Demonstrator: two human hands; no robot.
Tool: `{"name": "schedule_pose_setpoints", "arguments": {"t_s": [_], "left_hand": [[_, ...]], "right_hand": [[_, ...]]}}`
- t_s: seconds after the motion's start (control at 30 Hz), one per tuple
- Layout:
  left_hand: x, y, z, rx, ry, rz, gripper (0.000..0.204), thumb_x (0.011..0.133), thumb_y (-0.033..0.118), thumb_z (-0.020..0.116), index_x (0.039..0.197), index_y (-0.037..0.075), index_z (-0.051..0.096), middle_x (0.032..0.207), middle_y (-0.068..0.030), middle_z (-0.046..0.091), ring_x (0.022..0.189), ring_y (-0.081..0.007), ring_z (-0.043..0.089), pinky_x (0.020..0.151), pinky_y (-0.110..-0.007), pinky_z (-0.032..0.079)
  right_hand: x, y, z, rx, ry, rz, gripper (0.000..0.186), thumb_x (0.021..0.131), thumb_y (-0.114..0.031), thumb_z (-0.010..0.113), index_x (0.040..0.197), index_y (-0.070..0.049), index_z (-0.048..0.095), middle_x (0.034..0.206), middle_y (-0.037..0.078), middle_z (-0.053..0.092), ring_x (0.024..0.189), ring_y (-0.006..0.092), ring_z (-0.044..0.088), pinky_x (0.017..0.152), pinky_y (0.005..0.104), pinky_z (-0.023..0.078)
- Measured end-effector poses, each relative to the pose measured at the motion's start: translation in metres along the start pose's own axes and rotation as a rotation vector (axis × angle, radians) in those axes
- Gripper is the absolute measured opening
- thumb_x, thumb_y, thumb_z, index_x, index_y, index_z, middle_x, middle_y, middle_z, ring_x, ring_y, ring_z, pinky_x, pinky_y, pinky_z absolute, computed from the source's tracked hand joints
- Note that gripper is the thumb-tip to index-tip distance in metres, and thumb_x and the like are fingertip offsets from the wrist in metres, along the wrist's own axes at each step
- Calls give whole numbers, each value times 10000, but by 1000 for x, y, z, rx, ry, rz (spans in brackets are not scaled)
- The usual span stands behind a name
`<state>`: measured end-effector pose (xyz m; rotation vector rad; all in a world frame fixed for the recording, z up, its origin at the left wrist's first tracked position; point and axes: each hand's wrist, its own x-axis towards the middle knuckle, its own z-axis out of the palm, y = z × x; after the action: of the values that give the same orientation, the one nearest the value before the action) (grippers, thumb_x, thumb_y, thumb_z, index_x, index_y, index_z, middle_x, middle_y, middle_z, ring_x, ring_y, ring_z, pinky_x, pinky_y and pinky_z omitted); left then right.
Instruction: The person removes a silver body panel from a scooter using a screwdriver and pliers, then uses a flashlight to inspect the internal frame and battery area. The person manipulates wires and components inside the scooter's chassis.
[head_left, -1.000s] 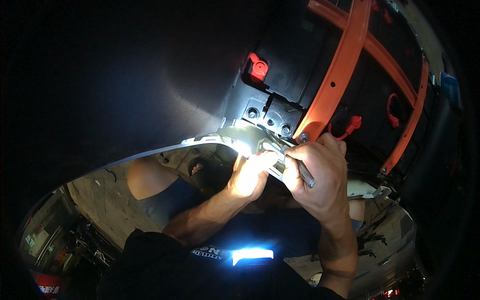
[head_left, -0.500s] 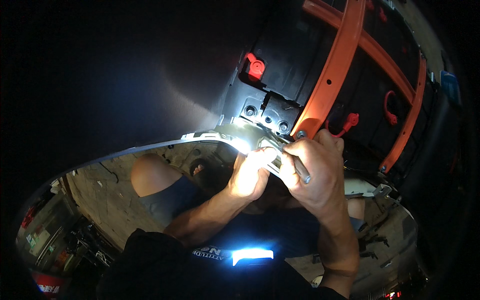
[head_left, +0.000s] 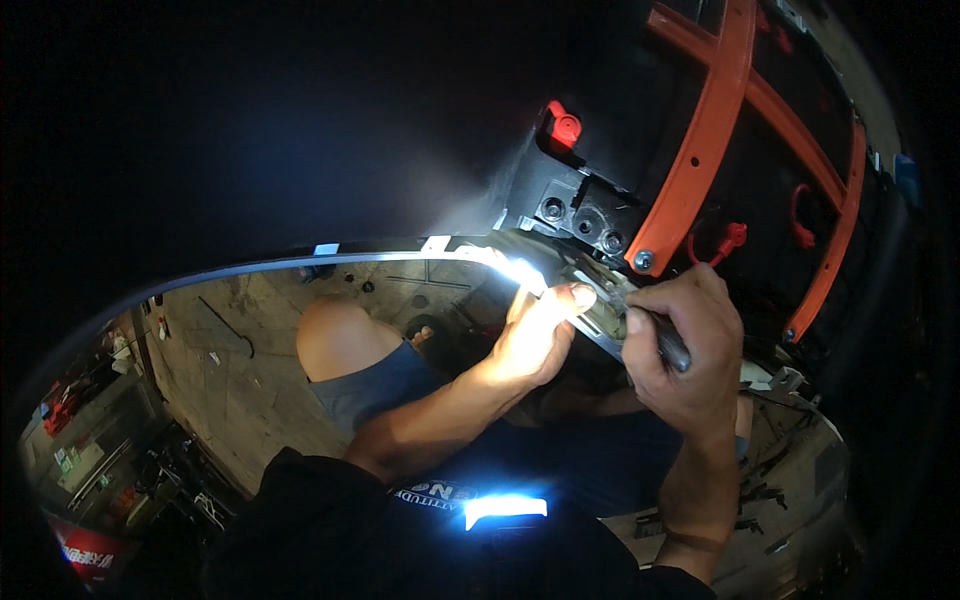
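My left hand (head_left: 535, 340) is closed in bright light at the curved metal rim (head_left: 525, 272), its thumb on top and its fingers bent below. Just to the right, my right hand (head_left: 690, 345) grips a slim hand tool (head_left: 672, 348) with a dark, rounded handle end sticking out under the palm. The tool's front points at the rim beside my left thumb; its tip I cannot make out. Above the hands sits a black bracket (head_left: 583, 228) with several bolts. An orange metal bar (head_left: 695, 150) ends in a bolt (head_left: 645, 262) above my right hand.
Red caps (head_left: 565, 130) (head_left: 733, 236) sit on the black casing at upper right. A dark panel (head_left: 250, 170) fills the upper left. Below the rim are my bent knee (head_left: 340, 340) and the worn floor (head_left: 250, 310). Cluttered gear (head_left: 100, 460) stands at far left.
The view has shifted, so the bracket, orange bars and both hands appear farther right. My left hand keeps at the rim, and my right hand still holds the tool, now slightly farther from the left.
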<state>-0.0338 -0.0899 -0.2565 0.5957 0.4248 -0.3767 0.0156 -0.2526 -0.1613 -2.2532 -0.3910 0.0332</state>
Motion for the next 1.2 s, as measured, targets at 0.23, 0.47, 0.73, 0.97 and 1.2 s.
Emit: {"name": "schedule_pose_setpoints", "arguments": {"t_s": [0.23,0.47,0.73,0.97,1.2], "left_hand": [[-6,-6,-4,765,-31,454,204,903,94,630,1091,16,625,995,-78,673,924,-177,639,838,-320,497],[-1,-9,-1,-172,-34,53,146,915,98,625,1054,55,608,982,-76,639,910,-190,631,801,-338,530],[1,-10,-9,-201,-79,75,249,921,44,600,1166,4,580,1033,-86,681,976,-187,659,893,-336,514],[-1,3,3,-229,9,34,152,954,133,630,1071,42,598,981,-82,664,900,-187,659,796,-325,560],[-1,22,-3,-134,-89,64,175,931,137,680,1052,27,614,975,-83,662,869,-156,631,742,-293,529]], "right_hand": [[5,-6,9,27,-70,28,207,820,-59,691,1016,8,693,856,132,701,717,233,636,635,336,498],[12,-9,16,48,-155,136,203,876,-49,656,1052,48,684,974,209,718,848,315,728,743,364,569],[11,-11,28,-27,-191,205,193,937,-95,594,1057,40,662,963,214,713,836,332,724,715,363,570],[3,-10,29,15,-217,304,195,954,-135,572,1044,13,663,861,185,705,762,317,708,656,378,547],[0,-17,34,15,-104,199,175,920,-83,603,1039,25,670,932,195,716,835,341,711,715,401,552]]}}
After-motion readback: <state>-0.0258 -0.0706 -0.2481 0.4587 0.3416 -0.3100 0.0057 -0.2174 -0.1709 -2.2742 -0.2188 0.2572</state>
